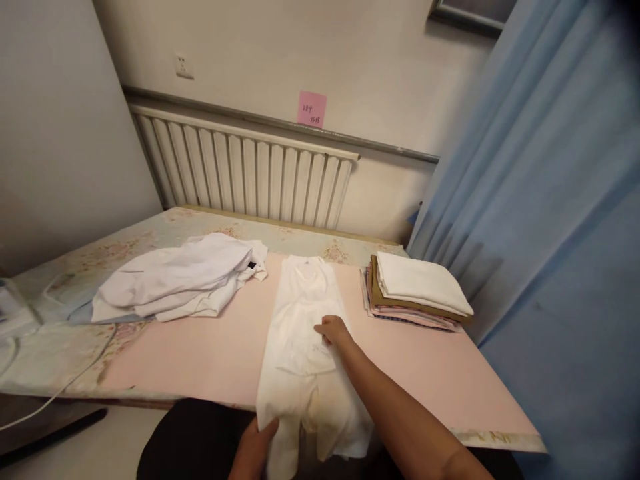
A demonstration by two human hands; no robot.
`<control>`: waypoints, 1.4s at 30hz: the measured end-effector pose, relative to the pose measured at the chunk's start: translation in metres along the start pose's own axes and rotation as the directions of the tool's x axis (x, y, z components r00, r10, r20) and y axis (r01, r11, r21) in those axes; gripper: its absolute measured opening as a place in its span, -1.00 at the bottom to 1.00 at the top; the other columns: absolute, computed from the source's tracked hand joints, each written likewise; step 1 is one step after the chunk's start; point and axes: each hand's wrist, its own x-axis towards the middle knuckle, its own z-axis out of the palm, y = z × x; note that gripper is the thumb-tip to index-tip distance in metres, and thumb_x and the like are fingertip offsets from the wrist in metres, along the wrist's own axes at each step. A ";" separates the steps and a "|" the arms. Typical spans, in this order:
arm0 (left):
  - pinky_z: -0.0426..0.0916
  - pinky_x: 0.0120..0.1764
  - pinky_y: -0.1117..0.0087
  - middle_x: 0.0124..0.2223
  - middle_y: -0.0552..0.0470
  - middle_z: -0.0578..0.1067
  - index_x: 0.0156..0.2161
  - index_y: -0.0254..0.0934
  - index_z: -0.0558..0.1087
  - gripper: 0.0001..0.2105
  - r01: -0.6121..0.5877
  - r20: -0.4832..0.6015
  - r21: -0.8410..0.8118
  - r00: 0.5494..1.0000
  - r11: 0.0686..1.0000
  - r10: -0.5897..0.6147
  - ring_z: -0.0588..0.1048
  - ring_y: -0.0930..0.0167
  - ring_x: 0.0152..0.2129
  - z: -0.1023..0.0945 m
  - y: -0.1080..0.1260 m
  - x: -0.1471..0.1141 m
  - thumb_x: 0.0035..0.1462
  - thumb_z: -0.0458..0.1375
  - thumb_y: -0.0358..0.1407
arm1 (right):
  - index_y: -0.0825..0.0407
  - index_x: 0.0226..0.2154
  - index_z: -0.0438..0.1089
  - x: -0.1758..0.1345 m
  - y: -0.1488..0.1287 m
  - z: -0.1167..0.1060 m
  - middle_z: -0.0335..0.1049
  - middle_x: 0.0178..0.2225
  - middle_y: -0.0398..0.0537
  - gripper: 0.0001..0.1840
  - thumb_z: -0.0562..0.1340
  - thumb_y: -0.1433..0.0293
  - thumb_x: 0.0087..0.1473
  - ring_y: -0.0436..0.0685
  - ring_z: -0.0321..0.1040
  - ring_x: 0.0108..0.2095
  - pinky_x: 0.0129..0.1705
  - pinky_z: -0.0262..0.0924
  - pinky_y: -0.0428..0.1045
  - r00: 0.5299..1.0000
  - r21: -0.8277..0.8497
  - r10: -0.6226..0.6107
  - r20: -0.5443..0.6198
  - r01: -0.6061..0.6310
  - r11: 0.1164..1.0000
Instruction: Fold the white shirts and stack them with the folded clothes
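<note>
A white shirt (300,320) lies lengthwise over the middle of the table, its neckline at the far end and its sides drawn inward into a narrow strip. The lower end hangs over the table's near edge. My right hand (334,330) is closed in a pinch on the cloth at the right of the shirt's middle. Down at the near edge, my left hand (255,445) grips the left side of the hanging part, thumb on top; its other fingers are mostly hidden.
A loose heap of white clothes (175,280) lies at the left, and a folded stack of clothes (417,287) at the right. Pink cloth (200,353) covers the table's middle. A white cord (75,383) trails off left. A blue curtain (550,300) borders the right; a radiator (255,167) stands behind.
</note>
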 end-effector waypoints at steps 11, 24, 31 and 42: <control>0.43 -0.17 0.23 -0.34 -0.13 0.62 -0.29 -0.34 0.53 -0.80 -0.038 0.038 -0.101 0.998 0.994 0.042 0.58 0.16 -0.27 0.012 0.018 -0.030 -0.10 0.33 -0.34 | 0.00 -0.40 0.41 -0.141 0.035 0.006 0.36 -0.38 -0.16 -0.71 0.10 0.62 -0.15 0.02 0.27 -0.33 -0.25 0.10 -0.09 0.806 0.020 -0.580 0.114 0.582 0.813; 0.44 -0.20 0.23 -0.31 -0.13 0.62 -0.17 -0.37 0.50 -0.74 0.017 0.092 -0.109 0.996 0.994 -0.007 0.58 0.19 -0.28 0.014 0.022 -0.045 -0.02 0.26 -0.32 | -0.03 -0.32 0.39 -0.183 0.095 0.015 0.40 -0.25 -0.10 -0.65 0.06 0.62 -0.12 0.06 0.30 -0.23 -0.19 0.14 -0.07 0.793 -0.058 -0.589 0.158 0.603 0.796; 0.44 -0.17 0.25 -0.28 -0.15 0.62 -0.13 -0.39 0.49 -0.70 0.044 0.122 -0.122 0.992 0.991 -0.029 0.58 0.20 -0.27 0.012 0.022 -0.046 0.02 0.26 -0.29 | 0.01 -0.53 0.36 -0.184 0.156 0.002 0.36 -0.53 -0.12 -0.87 0.10 0.41 -0.14 0.09 0.29 -0.51 -0.43 0.15 -0.04 0.992 0.199 0.005 -0.127 0.020 0.980; 0.45 -0.25 0.26 -0.33 -0.16 0.62 -0.23 -0.40 0.50 -0.77 0.092 0.121 -0.035 0.989 0.995 -0.088 0.60 0.18 -0.35 0.010 0.011 -0.042 -0.09 0.27 -0.46 | 0.09 -0.31 0.52 -0.178 0.190 -0.008 0.54 -0.34 0.02 -0.58 0.37 0.22 -0.30 0.28 0.45 -0.22 -0.12 0.25 0.09 0.977 0.593 0.212 -0.012 -0.163 0.789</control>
